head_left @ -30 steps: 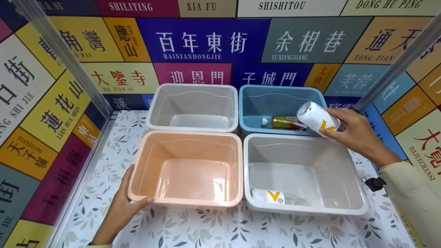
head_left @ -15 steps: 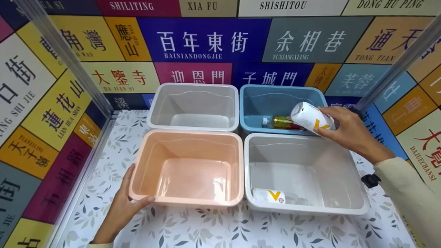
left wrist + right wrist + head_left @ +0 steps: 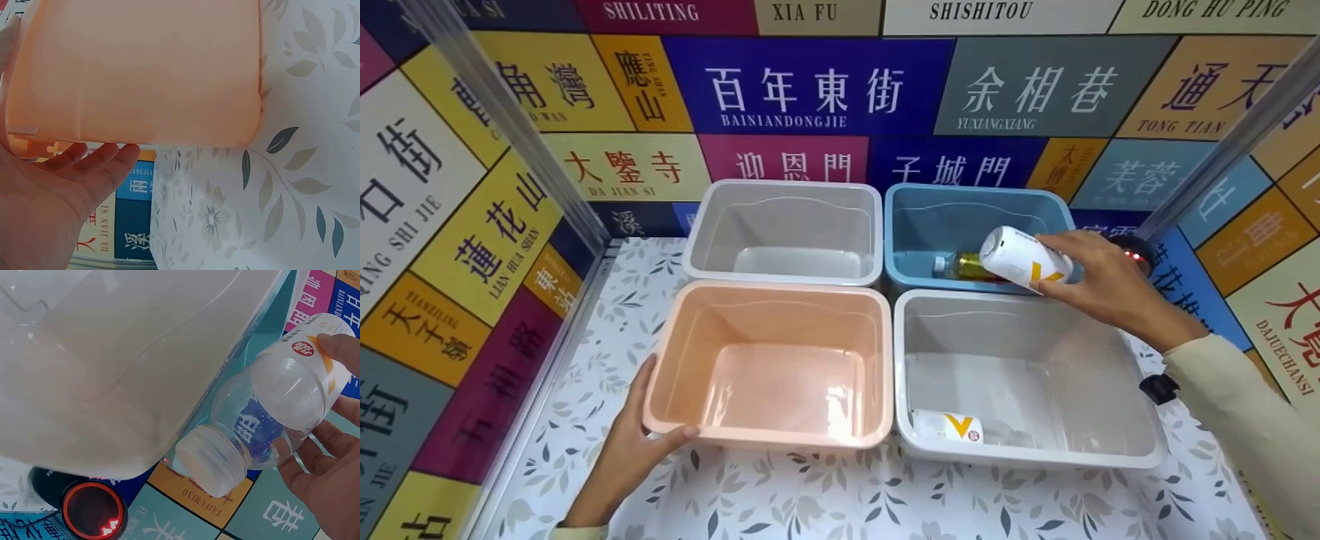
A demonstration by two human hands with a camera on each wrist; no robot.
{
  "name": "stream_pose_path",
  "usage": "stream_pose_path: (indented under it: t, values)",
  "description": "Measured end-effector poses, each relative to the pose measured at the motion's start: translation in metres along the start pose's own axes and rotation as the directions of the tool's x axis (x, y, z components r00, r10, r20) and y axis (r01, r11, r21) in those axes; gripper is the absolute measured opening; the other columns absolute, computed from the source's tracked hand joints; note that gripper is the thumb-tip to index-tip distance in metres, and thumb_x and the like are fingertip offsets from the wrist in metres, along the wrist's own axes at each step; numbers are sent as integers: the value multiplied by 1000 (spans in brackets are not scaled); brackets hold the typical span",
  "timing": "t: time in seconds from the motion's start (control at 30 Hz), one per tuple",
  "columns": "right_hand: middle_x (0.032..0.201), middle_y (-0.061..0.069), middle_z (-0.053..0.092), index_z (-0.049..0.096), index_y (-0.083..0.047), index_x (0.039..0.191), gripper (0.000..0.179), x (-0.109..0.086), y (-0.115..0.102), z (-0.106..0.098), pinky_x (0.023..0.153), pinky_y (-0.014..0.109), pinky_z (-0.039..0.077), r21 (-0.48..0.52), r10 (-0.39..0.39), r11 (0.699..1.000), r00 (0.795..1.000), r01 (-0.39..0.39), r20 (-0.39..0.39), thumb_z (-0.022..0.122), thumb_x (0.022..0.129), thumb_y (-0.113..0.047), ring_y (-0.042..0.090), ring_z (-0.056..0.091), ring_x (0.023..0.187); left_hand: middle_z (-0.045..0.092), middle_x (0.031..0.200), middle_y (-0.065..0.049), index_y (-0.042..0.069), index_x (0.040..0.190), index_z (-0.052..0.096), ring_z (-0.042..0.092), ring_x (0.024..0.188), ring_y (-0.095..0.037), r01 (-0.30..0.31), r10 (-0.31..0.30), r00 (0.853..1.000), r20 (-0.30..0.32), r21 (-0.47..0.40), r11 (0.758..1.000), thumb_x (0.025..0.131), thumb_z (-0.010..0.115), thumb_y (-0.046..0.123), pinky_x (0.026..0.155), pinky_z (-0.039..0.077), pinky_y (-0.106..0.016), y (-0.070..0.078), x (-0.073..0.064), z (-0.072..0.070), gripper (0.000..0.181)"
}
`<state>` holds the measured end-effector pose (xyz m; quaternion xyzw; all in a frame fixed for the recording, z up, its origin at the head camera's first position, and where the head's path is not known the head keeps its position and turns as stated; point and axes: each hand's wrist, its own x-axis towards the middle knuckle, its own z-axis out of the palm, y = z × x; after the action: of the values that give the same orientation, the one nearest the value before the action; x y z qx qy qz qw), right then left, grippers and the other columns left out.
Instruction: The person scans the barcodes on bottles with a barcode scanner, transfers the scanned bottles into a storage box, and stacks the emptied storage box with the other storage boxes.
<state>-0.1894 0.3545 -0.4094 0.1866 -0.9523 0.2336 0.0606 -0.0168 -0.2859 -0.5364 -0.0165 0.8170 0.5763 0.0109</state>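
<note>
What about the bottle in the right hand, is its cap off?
No, the right wrist view shows the cap on the bottle.

Right hand [image 3: 1102,279] farther left (white bottle [image 3: 1024,256] too); gold bottle [image 3: 969,266] more hidden.

The head view is bright, with white glare low inside the peach bin [image 3: 787,386], while both wrist views look dimmer, greyer and softer.

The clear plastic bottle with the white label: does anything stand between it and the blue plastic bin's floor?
Possibly: a gold-labelled plastic bottle lies in the blue bin, partly hidden by the white-labelled bottle in the right hand. Whether it lies directly beneath, these views don't settle.
</note>
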Motion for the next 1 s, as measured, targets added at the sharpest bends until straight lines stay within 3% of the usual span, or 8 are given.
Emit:
stream_pose_path:
  t: [0.5,0.77,1.0]
  values:
    - [148,21,64,64,-7,154,67,12,-15,11,101,73,54,-28,-79,996,996,80,52,91,94,-19,45,58,131,27,179,-20,23,179,10,52,145,-39,-10,10,1000,-14,12,1000,90,92,11,105,46,-14,-1,0,2,122]
    - [153,18,62,63,-11,156,68,18,-22,16,107,72,52,-23,-43,999,995,45,88,90,95,-22,42,57,135,26,180,-18,23,179,9,48,151,-41,-8,9,1000,-8,14,1000,90,92,14,109,42,-16,1,0,2,122]
    - [151,17,64,64,-10,155,67,25,-27,18,109,70,51,-20,-76,997,993,78,86,90,95,-23,40,58,134,25,180,-18,24,179,10,47,151,-42,-16,16,1000,-6,4,1000,89,93,14,109,42,-16,0,0,1,123]
